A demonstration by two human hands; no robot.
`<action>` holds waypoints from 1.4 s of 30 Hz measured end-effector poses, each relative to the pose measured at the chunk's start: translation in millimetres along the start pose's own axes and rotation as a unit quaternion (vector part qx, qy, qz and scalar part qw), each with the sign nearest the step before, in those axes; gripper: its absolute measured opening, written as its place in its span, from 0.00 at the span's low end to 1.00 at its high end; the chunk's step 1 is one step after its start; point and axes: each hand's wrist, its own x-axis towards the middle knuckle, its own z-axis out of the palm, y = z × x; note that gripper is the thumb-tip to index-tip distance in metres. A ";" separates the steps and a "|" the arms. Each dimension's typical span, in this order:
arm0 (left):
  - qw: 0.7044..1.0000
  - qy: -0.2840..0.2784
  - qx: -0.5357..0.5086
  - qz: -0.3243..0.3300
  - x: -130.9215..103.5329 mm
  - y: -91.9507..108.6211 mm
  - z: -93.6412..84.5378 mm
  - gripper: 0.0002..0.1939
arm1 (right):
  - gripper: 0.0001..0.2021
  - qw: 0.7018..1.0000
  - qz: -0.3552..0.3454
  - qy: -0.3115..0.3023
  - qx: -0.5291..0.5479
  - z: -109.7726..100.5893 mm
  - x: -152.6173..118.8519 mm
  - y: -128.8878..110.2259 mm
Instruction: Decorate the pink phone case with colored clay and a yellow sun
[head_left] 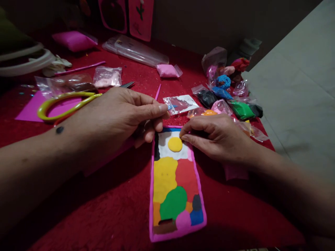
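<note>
A rectangular panel of coloured clay patches with a pink clay border (151,188) lies in front of me. Near its top, a round yellow clay disc (175,144) rests on a white clay patch (163,152). My left hand (131,113) is over the panel's upper left corner, thumb and forefinger pinched together; whatever they hold is too small to make out. At the upper right edge, my right hand (220,136) is closed in a pinch, its fingertips just beside the yellow disc. Anything between them is hidden.
Yellow-handled scissors (43,111) lie beyond my left forearm. Just past the panel is a small clear bag (181,104). Bagged clay, including a green pack (242,110), crowds the right. A clear plastic case (136,50) and pink packet (167,70) lie farther back.
</note>
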 end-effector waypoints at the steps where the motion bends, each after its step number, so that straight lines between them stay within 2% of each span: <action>1: 1.000 -0.001 0.006 0.001 0.1 -0.3 -0.1 0.14 | 0.05 1.000 -0.002 0.000 0.001 -0.7 0.2 -0.5; 6: 1.000 0.002 0.012 0.015 0.4 -1.0 1.1 0.15 | 0.06 1.000 0.006 0.016 0.005 -4.5 -0.9 -1.1; 11: 0.999 0.002 0.025 0.025 -0.5 0.3 0.4 0.16 | 0.07 0.999 -0.013 0.050 -0.012 -8.3 -8.1 -0.9; 14: 0.999 -0.008 0.033 0.040 0.1 -0.8 -1.2 0.16 | 0.10 0.998 -0.054 0.034 -0.031 -9.8 -12.2 -3.0; 18: 0.999 0.006 0.035 0.039 1.0 0.0 -0.8 0.16 | 0.12 0.994 -0.088 0.014 -0.064 -8.7 -15.0 -4.9; 22: 0.999 0.012 0.042 0.023 1.3 1.2 0.2 0.17 | 0.10 0.992 -0.094 0.011 -0.088 -5.6 -15.6 -3.4; 28: 0.997 0.010 0.059 0.057 1.6 -3.2 -1.9 0.17 | 0.12 0.992 -0.092 0.022 -0.079 -7.2 -16.0 -3.2; 34: 0.997 0.015 0.062 0.051 1.5 -1.5 -0.2 0.16 | 0.11 0.992 -0.093 0.017 -0.082 -11.9 -18.3 -6.2; 42: 0.996 0.014 0.072 0.059 0.9 -1.5 -2.0 0.14 | 0.13 0.993 -0.088 0.016 -0.074 -7.5 -16.8 -1.6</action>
